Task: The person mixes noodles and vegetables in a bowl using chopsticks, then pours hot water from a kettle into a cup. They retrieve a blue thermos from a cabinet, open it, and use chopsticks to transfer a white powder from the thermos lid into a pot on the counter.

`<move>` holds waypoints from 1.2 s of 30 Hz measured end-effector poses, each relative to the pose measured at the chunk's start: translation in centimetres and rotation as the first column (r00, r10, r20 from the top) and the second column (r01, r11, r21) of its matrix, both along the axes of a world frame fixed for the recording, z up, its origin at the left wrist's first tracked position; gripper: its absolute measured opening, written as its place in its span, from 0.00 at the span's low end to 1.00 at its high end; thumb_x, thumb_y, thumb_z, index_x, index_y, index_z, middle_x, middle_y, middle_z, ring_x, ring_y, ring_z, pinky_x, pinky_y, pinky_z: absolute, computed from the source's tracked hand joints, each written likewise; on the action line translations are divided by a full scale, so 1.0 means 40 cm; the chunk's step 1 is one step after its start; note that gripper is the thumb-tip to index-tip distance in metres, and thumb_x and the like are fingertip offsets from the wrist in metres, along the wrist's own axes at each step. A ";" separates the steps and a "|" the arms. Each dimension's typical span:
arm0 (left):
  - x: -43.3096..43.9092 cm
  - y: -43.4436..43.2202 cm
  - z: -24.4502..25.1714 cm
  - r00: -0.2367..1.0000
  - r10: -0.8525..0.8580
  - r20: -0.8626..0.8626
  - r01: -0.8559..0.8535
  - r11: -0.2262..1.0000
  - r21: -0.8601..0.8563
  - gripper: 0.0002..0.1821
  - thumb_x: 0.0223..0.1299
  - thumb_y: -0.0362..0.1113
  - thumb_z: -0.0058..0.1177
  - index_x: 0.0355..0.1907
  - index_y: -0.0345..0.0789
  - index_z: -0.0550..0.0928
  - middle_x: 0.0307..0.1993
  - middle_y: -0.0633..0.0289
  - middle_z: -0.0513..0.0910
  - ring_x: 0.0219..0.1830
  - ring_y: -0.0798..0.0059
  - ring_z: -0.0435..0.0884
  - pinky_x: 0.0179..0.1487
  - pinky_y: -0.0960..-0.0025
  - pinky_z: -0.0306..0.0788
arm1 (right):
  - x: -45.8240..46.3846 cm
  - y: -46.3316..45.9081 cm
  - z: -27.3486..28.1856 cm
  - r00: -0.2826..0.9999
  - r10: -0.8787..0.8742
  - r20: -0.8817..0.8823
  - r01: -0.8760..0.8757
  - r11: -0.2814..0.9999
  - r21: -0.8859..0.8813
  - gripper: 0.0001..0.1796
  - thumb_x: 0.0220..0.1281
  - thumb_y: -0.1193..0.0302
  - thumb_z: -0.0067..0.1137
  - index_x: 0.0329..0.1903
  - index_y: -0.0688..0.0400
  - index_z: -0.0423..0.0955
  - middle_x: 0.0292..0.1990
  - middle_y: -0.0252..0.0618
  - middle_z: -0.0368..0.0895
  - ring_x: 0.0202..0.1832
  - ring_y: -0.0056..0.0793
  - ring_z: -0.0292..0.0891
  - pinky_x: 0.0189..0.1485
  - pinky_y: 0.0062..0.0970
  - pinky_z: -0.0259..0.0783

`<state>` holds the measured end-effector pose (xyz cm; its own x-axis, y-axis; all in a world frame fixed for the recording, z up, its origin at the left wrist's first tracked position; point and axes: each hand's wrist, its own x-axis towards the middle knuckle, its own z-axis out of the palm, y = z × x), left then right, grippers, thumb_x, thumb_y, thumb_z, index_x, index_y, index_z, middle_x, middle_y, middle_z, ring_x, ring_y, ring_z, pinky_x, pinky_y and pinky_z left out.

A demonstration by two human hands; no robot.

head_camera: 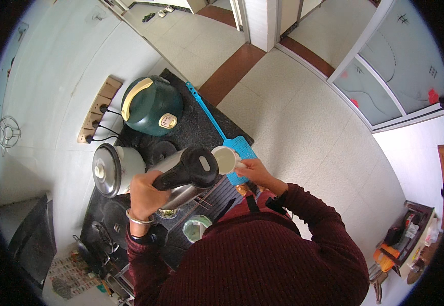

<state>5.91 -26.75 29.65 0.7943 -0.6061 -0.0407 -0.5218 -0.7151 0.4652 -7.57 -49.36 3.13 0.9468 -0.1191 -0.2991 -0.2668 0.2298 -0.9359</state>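
My left hand (pixel 149 194) grips the black handle of a stainless-steel electric kettle (pixel 179 197). The kettle is tilted, its black lid end close beside a white cup (pixel 225 160). My right hand (pixel 255 172) holds that cup by its handle side. Pale liquid seems to show inside the cup. The kettle's spout and any stream are hidden from this angle. Beneath the cup, a light-blue plastic fly swatter (pixel 206 111) lies partly over the edge of the dark stone counter (pixel 222 118). A round black base (pixel 163 150) sits behind the kettle.
A dark-green rice cooker (pixel 153 107) and a white lidded cooker (pixel 118 168) stand along the wall, by wooden-coloured power sockets (pixel 98 111). Below are a patterned bowl (pixel 167 213), a green-lined bin (pixel 197 228) and pan lids (pixel 103 233). A glazed sliding door (pixel 390 72) stands right.
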 end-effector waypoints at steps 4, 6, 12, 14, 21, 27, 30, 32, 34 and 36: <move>0.025 0.056 -0.050 0.995 0.065 -0.077 -0.074 0.991 -0.114 0.14 0.31 0.24 0.62 0.29 0.27 0.82 0.20 0.59 0.79 0.24 0.84 0.75 0.29 0.75 0.70 | 0.002 -0.020 -0.002 1.000 0.000 0.008 0.000 0.998 0.055 0.11 0.63 0.69 0.59 0.39 0.64 0.81 0.31 0.32 0.82 0.34 0.17 0.77 0.38 0.20 0.73; 0.038 0.084 -0.095 0.986 0.126 -0.105 -0.146 0.966 -0.212 0.13 0.30 0.23 0.62 0.28 0.27 0.82 0.20 0.60 0.80 0.24 0.82 0.76 0.30 0.75 0.70 | 0.006 -0.033 0.004 1.000 -0.004 0.015 0.003 0.997 0.072 0.11 0.63 0.68 0.59 0.39 0.64 0.81 0.31 0.33 0.82 0.35 0.19 0.78 0.39 0.20 0.73; 0.073 0.153 -0.240 0.900 0.316 -0.300 -0.430 0.758 -0.490 0.13 0.34 0.21 0.64 0.30 0.28 0.82 0.25 0.70 0.81 0.29 0.85 0.75 0.34 0.77 0.70 | 0.022 -0.076 0.036 0.999 -0.017 0.034 0.018 0.999 -0.033 0.14 0.64 0.65 0.58 0.40 0.65 0.80 0.32 0.37 0.83 0.36 0.22 0.79 0.42 0.23 0.75; 0.073 0.156 -0.286 0.851 0.343 -0.398 -0.525 0.589 -0.615 0.13 0.35 0.20 0.64 0.29 0.29 0.82 0.27 0.71 0.81 0.29 0.85 0.75 0.35 0.77 0.70 | 0.024 -0.086 0.049 0.999 -0.047 -0.012 0.046 0.997 -0.069 0.15 0.64 0.65 0.58 0.41 0.65 0.80 0.33 0.38 0.84 0.37 0.22 0.80 0.43 0.24 0.75; 0.092 0.100 -0.434 0.777 0.413 -0.475 -0.612 0.323 -0.722 0.12 0.38 0.19 0.64 0.31 0.30 0.82 0.28 0.73 0.79 0.30 0.85 0.73 0.37 0.78 0.69 | -0.001 -0.116 0.068 0.996 -0.092 -0.015 0.091 0.995 -0.033 0.16 0.64 0.64 0.57 0.42 0.66 0.79 0.34 0.41 0.84 0.37 0.27 0.81 0.44 0.27 0.77; 0.118 0.058 -0.517 0.780 0.427 -0.458 -0.585 0.236 -0.776 0.11 0.42 0.22 0.64 0.33 0.29 0.82 0.29 0.70 0.80 0.31 0.82 0.74 0.37 0.74 0.70 | -0.048 -0.116 0.055 0.993 -0.108 -0.057 0.105 0.994 -0.041 0.13 0.63 0.66 0.59 0.41 0.65 0.80 0.35 0.41 0.85 0.38 0.27 0.82 0.47 0.30 0.77; 0.122 0.035 -0.533 0.751 0.392 -0.531 -0.623 0.157 -0.766 0.15 0.42 0.21 0.63 0.38 0.26 0.82 0.33 0.65 0.82 0.33 0.77 0.76 0.40 0.72 0.72 | -0.058 -0.113 0.058 0.994 -0.064 -0.085 0.058 0.996 -0.074 0.11 0.61 0.69 0.60 0.40 0.66 0.80 0.35 0.42 0.85 0.38 0.29 0.82 0.47 0.30 0.77; 0.125 0.027 -0.540 0.770 0.393 -0.502 -0.604 0.195 -0.773 0.14 0.41 0.20 0.61 0.36 0.25 0.80 0.31 0.64 0.80 0.32 0.77 0.74 0.38 0.71 0.70 | -0.053 -0.101 0.066 0.998 -0.039 -0.047 0.037 0.998 -0.052 0.12 0.64 0.67 0.59 0.40 0.65 0.80 0.34 0.41 0.84 0.37 0.28 0.81 0.45 0.29 0.77; 0.121 0.024 -0.554 0.831 0.392 -0.394 -0.511 0.262 -0.819 0.11 0.41 0.22 0.60 0.32 0.26 0.79 0.28 0.68 0.78 0.30 0.79 0.71 0.36 0.71 0.68 | -0.046 -0.088 0.077 0.999 -0.025 -0.035 0.023 0.998 -0.059 0.14 0.65 0.66 0.58 0.41 0.65 0.79 0.35 0.41 0.84 0.38 0.27 0.81 0.45 0.28 0.77; 0.123 0.025 -0.575 0.826 0.403 -0.395 -0.527 0.301 -0.795 0.10 0.45 0.23 0.56 0.35 0.26 0.79 0.31 0.65 0.79 0.30 0.77 0.71 0.36 0.68 0.68 | -0.041 -0.082 0.091 1.000 0.008 -0.021 -0.009 0.999 -0.047 0.14 0.65 0.66 0.58 0.42 0.65 0.79 0.35 0.41 0.84 0.39 0.27 0.81 0.45 0.28 0.77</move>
